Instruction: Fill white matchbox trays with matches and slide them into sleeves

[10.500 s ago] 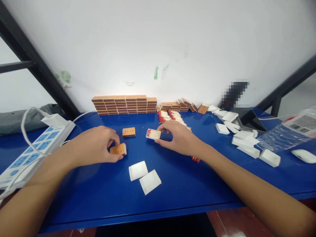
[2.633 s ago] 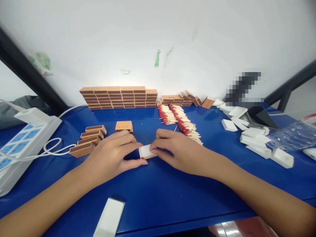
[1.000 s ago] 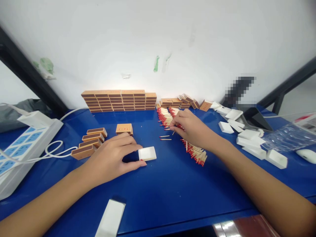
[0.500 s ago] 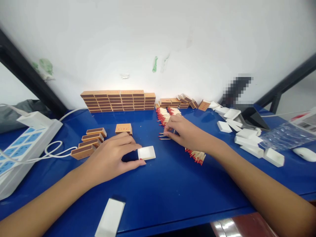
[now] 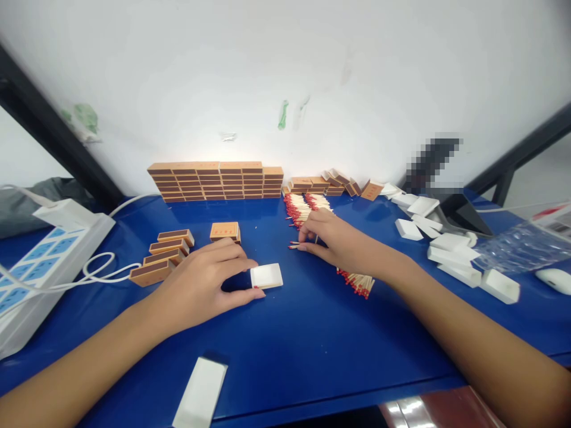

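My left hand [image 5: 207, 276] grips the left end of a small white matchbox tray [image 5: 268, 274] between thumb and fingers, flat on the blue table. A red match head shows in the tray's near left corner. To the right, my right hand [image 5: 334, 239] pinches a few matches [image 5: 293, 245], their red heads pointing left. Just beyond those fingers is a pile of red-headed matches [image 5: 296, 208]. More matches [image 5: 360, 284] lie beneath and in front of the right wrist. A closed matchbox [image 5: 224, 231] sits behind my left hand.
Stacked matchboxes [image 5: 214, 181] line the wall, with looser boxes [image 5: 336, 178] to their right. Several matchboxes [image 5: 163, 258] stand left of my left hand. White trays [image 5: 450, 255] are heaped at right; another white tray [image 5: 200, 392] lies in front. A power strip [image 5: 49, 261] occupies the left.
My right hand has gathered the loose matches at its fingertips; they were spread apart before and now lie close together. My left hand and the tray stay in place.
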